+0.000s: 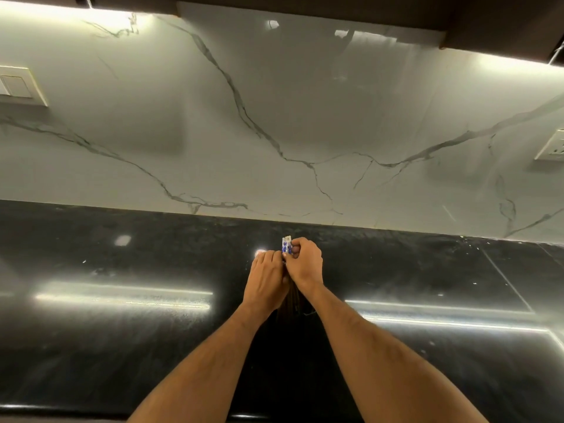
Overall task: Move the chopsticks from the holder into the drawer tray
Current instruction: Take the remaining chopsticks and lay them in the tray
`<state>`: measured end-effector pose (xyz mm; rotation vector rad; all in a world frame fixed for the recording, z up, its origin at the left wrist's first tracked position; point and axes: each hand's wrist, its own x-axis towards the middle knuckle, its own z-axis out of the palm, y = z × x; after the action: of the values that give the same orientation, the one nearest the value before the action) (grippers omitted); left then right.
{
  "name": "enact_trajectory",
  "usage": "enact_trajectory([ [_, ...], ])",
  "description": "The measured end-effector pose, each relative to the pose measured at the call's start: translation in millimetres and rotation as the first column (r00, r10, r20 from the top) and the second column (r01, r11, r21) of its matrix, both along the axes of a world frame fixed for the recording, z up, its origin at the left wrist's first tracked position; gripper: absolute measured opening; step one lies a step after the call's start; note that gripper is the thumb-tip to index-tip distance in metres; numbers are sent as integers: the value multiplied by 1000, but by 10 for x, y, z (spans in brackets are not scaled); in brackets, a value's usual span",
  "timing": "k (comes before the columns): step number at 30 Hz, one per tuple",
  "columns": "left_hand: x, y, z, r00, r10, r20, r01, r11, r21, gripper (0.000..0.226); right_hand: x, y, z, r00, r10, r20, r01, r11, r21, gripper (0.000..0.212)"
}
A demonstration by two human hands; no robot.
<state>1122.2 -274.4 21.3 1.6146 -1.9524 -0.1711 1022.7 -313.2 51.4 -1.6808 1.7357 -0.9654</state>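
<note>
Glossy black stone forms the counter (pixel 122 346), streaked with bright strips of reflected light, and behind it rises a pale marble backsplash (pixel 274 117) crossed by dark veins. Dark cabinets (pixel 335 10) hang above, with lighting along their underside. One switch plate (pixel 18 85) sits on the wall at far left and a socket (pixel 552 146) at far right.

Both bare forearms reach forward over the counter and the two hands meet near its back edge. The left hand (pixel 267 277) and the right hand (pixel 305 264) are pressed close together, each grip clenched around a bundle of chopsticks (pixel 287 246). Only the upper ends of the chopsticks show above the fingers, white with blue patterning, standing roughly upright. Darker shafts (pixel 293 297) run down between the wrists, partly hidden by the hands. Whether they rest in a holder below cannot be told, since the hands and the dark counter obscure that area. The right hand sits slightly farther from the camera than the left, its fingers curled at the patterned ends.
</note>
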Motion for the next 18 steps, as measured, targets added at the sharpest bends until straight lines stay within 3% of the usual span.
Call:
enact_trajectory([
  [6,13,-13,-41,995,2,-104,-4,1000,-16,35,68,-19,57,995,36,-90,-32,998,55,5],
  [9,24,-15,-75,986,14,-168,-15,1000,-5,38,99,-28,62,993,45,-112,-35,995,89,8],
  [14,78,-38,-123,981,17,-193,-18,1000,-4,9,116,-21,67,990,34,-135,-20,994,107,10],
  [18,89,-24,-125,987,9,-159,-17,998,-52,12,130,-7,72,990,18,-139,1,991,133,18],
])
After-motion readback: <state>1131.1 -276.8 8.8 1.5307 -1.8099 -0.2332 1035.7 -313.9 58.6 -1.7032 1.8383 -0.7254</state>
